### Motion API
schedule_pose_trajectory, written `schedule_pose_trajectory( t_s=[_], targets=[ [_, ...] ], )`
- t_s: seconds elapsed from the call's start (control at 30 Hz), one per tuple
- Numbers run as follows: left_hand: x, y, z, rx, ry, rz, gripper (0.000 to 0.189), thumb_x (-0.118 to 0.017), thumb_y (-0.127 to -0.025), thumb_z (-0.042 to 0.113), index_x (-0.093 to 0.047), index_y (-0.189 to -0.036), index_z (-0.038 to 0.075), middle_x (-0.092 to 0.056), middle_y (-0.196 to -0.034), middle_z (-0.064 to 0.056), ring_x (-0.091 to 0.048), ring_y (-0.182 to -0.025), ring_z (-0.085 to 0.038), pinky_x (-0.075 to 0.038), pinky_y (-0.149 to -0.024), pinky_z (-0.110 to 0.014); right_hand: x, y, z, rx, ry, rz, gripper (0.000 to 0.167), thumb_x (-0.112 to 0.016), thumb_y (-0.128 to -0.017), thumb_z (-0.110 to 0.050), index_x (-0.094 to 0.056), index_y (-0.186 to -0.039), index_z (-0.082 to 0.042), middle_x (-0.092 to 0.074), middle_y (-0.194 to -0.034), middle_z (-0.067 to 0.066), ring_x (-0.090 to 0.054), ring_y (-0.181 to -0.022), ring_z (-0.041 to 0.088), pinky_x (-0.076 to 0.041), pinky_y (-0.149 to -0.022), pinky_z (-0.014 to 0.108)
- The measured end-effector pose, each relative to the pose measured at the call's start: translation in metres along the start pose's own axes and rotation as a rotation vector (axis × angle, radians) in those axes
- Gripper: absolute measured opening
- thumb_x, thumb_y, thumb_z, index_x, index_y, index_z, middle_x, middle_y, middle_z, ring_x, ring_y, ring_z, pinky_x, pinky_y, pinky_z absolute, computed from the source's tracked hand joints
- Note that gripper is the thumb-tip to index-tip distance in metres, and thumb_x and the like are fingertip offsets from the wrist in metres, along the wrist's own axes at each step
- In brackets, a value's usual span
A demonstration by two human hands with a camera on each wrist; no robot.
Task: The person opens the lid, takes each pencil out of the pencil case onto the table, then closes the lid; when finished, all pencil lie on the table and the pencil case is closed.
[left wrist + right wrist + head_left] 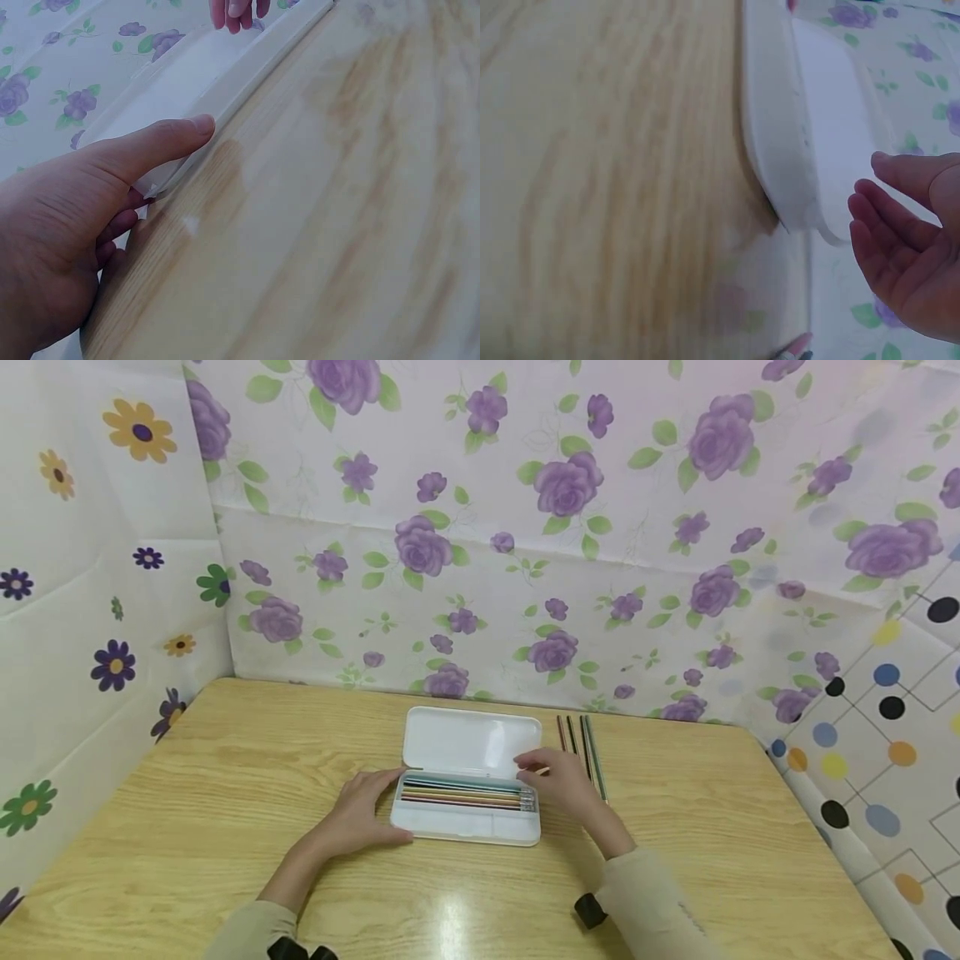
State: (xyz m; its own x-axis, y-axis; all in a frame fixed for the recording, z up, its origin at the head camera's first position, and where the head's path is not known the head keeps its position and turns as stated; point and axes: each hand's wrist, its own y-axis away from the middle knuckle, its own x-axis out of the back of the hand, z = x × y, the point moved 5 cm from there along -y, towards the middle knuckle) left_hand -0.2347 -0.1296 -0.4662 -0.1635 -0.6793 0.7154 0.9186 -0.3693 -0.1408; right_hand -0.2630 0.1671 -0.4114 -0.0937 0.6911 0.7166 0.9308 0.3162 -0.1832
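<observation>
A white pencil case lies on the table with its lid folded back toward the wall. Several pencils lie side by side in its rear compartment, metal ends to the right; the front compartment holds none. My left hand grips the case's left end, the thumb along the front side and the fingers toward the back corner. Over the right end of the case is my right hand, fingers bent with a gap to the thumb. In the right wrist view nothing sits between its fingertips.
Several loose pencils lie on the wooden table to the right of the case, partly behind my right hand. Purple-flowered sheeting covers the wall at the table's back edge. Patterned sheets stand at both sides.
</observation>
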Motion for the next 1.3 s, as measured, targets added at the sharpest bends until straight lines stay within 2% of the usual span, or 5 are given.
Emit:
schedule_pose_trajectory(
  t_s=[0.2,0.33,0.63,0.97,1.3],
  targets=[
    [0.002,-0.001,0.003,-0.001,0.009,0.006,0.099,-0.086,-0.063,0.049,-0.045,-0.144,0.009,-0.048,-0.138,-0.013,-0.037,-0.125,-0.033,-0.028,-0.102,-0.058,-0.021,-0.005,-0.014,0.074,0.005,-0.117,0.018,-0.068,-0.09,-0.004,-0.073,-0.106,-0.002,-0.07,-0.099,0.006,-0.065,-0.089,0.017,-0.054,-0.076,0.028],
    [0.002,-0.003,0.004,0.0,0.013,0.0,0.1,-0.086,-0.063,0.049,-0.044,-0.145,0.009,-0.048,-0.139,-0.013,-0.037,-0.126,-0.033,-0.028,-0.102,-0.058,-0.03,-0.006,-0.022,0.137,0.026,-0.162,0.015,-0.07,-0.088,-0.004,-0.075,-0.101,-0.002,-0.071,-0.095,0.006,-0.066,-0.086,0.017,-0.053,-0.073,0.026],
    [0.003,-0.005,0.006,0.0,0.017,0.0,0.1,-0.087,-0.063,0.048,-0.044,-0.144,0.008,-0.048,-0.138,-0.013,-0.037,-0.125,-0.032,-0.029,-0.101,-0.056,-0.042,-0.013,-0.03,0.185,0.101,-0.192,0.014,-0.072,-0.085,-0.001,-0.076,-0.098,-0.001,-0.072,-0.093,0.007,-0.067,-0.087,0.021,-0.053,-0.073,0.026],
    [0.004,-0.005,0.005,-0.001,0.01,0.006,0.099,-0.087,-0.063,0.048,-0.045,-0.144,0.008,-0.049,-0.137,-0.013,-0.038,-0.124,-0.032,-0.028,-0.102,-0.057,-0.05,-0.019,-0.036,0.157,0.181,-0.262,0.014,-0.073,-0.083,0.0,-0.076,-0.097,-0.002,-0.068,-0.087,0.003,-0.064,-0.08,0.016,-0.052,-0.069,0.026],
    [0.001,-0.001,0.001,-0.004,0.01,0.011,0.099,-0.087,-0.063,0.048,-0.046,-0.143,0.009,-0.05,-0.137,-0.012,-0.038,-0.125,-0.031,-0.027,-0.102,-0.056,-0.057,-0.012,-0.043,0.246,0.356,-0.263,0.012,-0.066,-0.089,0.0,-0.075,-0.096,-0.004,-0.064,-0.084,0.002,-0.06,-0.081,0.017,-0.052,-0.072,0.029]
  ],
)
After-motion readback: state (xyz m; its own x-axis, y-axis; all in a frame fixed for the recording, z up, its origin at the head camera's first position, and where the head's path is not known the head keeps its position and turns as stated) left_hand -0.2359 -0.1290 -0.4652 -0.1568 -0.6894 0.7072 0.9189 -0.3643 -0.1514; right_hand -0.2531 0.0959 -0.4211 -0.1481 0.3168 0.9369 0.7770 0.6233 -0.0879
